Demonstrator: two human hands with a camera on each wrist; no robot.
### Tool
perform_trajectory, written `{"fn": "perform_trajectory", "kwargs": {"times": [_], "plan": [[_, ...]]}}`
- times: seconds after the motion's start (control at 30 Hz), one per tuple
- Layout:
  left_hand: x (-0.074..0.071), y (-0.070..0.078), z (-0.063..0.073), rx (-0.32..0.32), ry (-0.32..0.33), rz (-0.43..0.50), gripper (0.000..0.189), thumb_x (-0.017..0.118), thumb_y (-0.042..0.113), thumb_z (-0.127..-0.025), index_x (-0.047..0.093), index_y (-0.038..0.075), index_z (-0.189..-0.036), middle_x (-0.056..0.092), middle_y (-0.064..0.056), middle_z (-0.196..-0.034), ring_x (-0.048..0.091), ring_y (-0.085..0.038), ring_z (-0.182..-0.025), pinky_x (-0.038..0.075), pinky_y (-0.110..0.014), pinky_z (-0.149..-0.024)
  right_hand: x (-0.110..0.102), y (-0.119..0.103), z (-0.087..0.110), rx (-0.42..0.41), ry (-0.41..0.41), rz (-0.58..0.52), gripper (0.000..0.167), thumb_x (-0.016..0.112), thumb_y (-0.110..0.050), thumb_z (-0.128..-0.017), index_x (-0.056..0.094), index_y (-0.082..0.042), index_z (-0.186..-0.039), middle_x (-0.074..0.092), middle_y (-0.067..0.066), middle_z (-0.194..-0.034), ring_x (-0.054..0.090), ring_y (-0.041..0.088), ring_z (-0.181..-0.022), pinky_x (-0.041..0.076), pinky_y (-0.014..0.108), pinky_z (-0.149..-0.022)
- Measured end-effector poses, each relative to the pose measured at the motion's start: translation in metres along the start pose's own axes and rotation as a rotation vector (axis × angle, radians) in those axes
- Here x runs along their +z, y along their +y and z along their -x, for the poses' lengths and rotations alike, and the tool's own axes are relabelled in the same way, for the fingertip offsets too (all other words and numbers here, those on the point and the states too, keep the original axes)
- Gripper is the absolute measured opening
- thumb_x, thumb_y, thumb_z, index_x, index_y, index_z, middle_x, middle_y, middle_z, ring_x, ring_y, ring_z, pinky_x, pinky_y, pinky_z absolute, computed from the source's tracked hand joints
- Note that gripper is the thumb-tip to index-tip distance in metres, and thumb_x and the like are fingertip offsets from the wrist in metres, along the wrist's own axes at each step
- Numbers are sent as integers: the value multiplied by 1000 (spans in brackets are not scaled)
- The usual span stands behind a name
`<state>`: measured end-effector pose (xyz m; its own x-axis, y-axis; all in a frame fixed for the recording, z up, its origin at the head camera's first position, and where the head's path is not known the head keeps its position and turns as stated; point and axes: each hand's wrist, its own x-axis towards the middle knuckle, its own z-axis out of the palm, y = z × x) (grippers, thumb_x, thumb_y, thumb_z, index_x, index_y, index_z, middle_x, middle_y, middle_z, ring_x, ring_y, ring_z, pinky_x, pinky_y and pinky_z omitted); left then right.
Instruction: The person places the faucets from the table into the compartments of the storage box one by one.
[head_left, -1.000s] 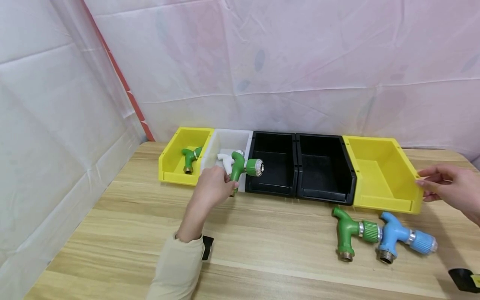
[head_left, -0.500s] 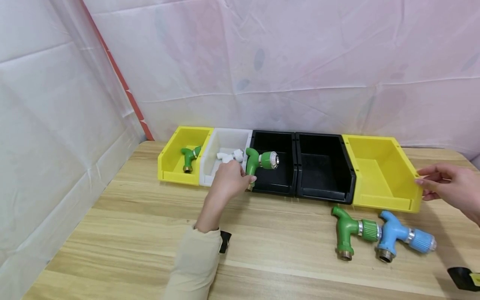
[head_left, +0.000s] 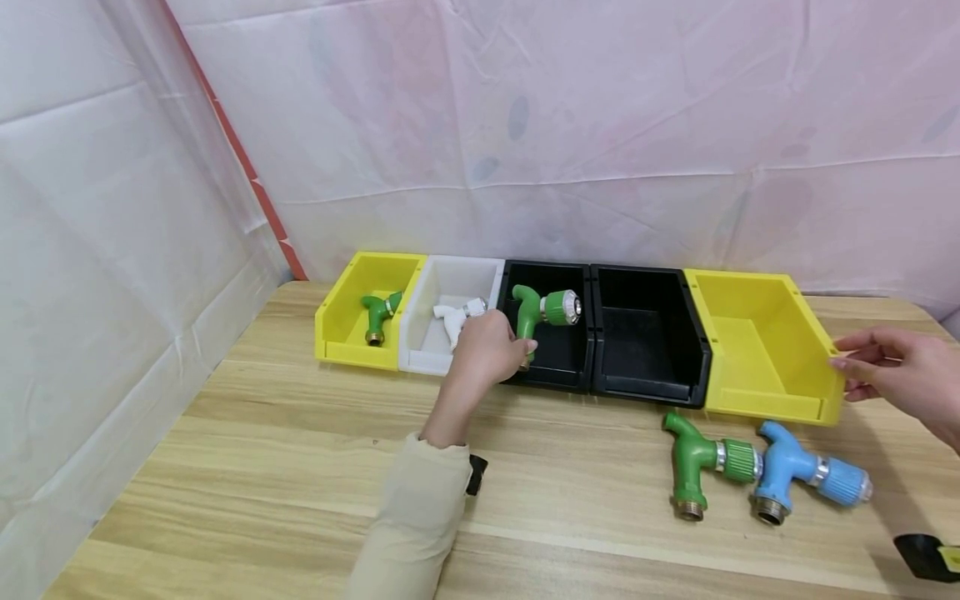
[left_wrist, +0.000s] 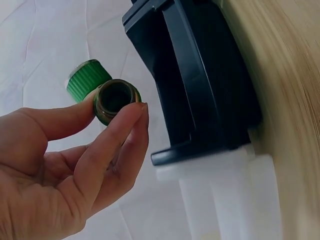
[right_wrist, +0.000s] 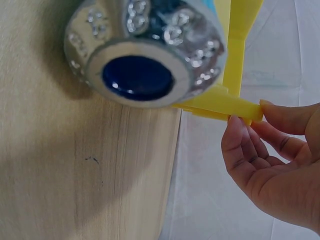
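Observation:
My left hand [head_left: 487, 346] pinches a green tap [head_left: 528, 312] by its lower threaded end, thumb on one side and fingers on the other. The tap hangs over the left black bin [head_left: 553, 380], its ribbed knob pointing right. In the left wrist view the tap's round open end [left_wrist: 117, 97] faces the camera. My right hand [head_left: 903, 371] pinches the front right corner of the right-hand yellow bin [head_left: 750, 358] between thumb and fingers. On the table before that bin lie another green tap [head_left: 697, 462] and a blue tap [head_left: 787, 471], knobs to the right.
The bins stand in a row along the back. A small green tap [head_left: 378, 317] lies in the left yellow bin [head_left: 356, 357], a white tap [head_left: 453, 319] in the white bin [head_left: 423, 360]. Right of the left black bin is another black bin [head_left: 648, 390]. A fabric wall [head_left: 600, 125] rises behind.
My left hand has carried the green tap rightward, from over the white bin to over the left black bin. My right hand keeps its hold on the yellow bin.

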<state>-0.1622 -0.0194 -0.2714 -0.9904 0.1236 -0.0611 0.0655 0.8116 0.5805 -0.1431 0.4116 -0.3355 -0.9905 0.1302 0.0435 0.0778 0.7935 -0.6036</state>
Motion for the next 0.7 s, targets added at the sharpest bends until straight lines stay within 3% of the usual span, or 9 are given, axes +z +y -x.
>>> {"fn": "perform_trajectory", "kwargs": {"times": [0.1, 0.13, 0.2, 0.23, 0.5, 0.7], "plan": [[4, 5, -4, -6, 1, -16, 41, 67, 28, -84, 50, 9, -52, 44, 0, -47, 47, -17, -52, 37, -24, -45, 0, -2, 1, -3, 0, -5, 38, 46, -16, -96, 38, 17, -113, 51, 20, -82, 56, 15, -55, 53, 32, -50], [5, 7, -6, -5, -1, -21, 39, 67, 28, -84, 52, 8, -54, 47, -1, -49, 48, -17, -53, 38, -25, -46, -1, -5, 2, 2, -9, -8, 33, 46, -6, -95, 37, 19, -114, 50, 24, -84, 56, 16, -55, 53, 31, -50], [7, 10, -8, 8, 2, -22, 36, 67, 28, -84, 55, 7, -57, 50, -2, -52, 50, -17, -55, 39, -24, -47, 0, -5, 2, 14, 15, -9, 28, 47, -6, -95, 41, 16, -111, 51, 20, -81, 55, 14, -54, 52, 30, -49], [8, 11, -10, 9, -1, -10, 35, 67, 28, -84, 56, 7, -58, 51, -2, -52, 50, -17, -53, 39, -24, -46, -1, -12, 4, 17, 5, -14, 26, 47, 0, -93, 40, 18, -111, 50, 23, -82, 55, 14, -54, 52, 29, -49], [15, 14, -21, -23, -8, 32, 37, 67, 30, -83, 54, 7, -58, 45, 0, -47, 45, -14, -46, 35, -23, -41, -2, -18, 8, 8, -10, 6, 29, 46, 3, -93, 37, 20, -115, 50, 25, -85, 54, 13, -54, 52, 28, -51], [19, 14, -27, -54, -9, 39, 32, 67, 31, -83, 57, 5, -67, 51, -4, -54, 48, -16, -47, 36, -23, -41, -2, -19, 8, 6, -7, 9, 29, 46, 3, -93, 37, 20, -115, 50, 25, -85, 54, 13, -54, 52, 27, -51]]}}
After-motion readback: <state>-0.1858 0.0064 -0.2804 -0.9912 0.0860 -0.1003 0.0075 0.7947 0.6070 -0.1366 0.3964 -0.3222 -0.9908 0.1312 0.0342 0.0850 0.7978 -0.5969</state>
